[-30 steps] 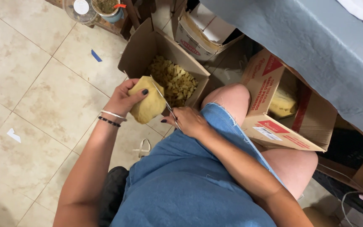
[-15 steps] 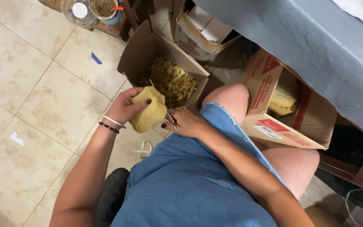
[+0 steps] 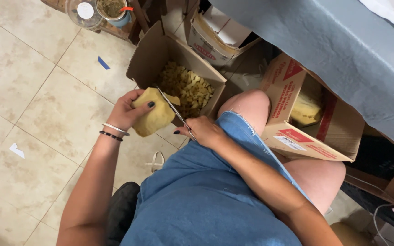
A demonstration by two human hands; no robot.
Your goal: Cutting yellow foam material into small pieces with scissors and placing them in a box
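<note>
My left hand (image 3: 126, 111) is closed around a yellow foam block (image 3: 153, 116), thumb on its top face, holding it just left of centre in the frame, above the near edge of an open cardboard box (image 3: 147, 59). My right hand (image 3: 204, 132) is wrapped around the handles of a pair of scissors (image 3: 174, 109), and the thin blades run up and to the left into the upper edge of the foam, where a small flap stands partly cut. Behind the foam, the box is filled with small yellow foam pieces (image 3: 185, 86). I wear two bracelets (image 3: 112, 131) on my left wrist, one silver and one dark. My knee (image 3: 247, 102) sits right of the box, with blue denim covering my lap in the lower middle. To the right of the knee stands a second cardboard box (image 3: 292, 132) with red printing, and a larger piece of yellow foam (image 3: 306, 107) lies inside it. A grey cloth (image 3: 334, 50) hangs across the upper right. At the upper left, on the tiled floor (image 3: 33, 105), stand two round containers (image 3: 96, 9).
</note>
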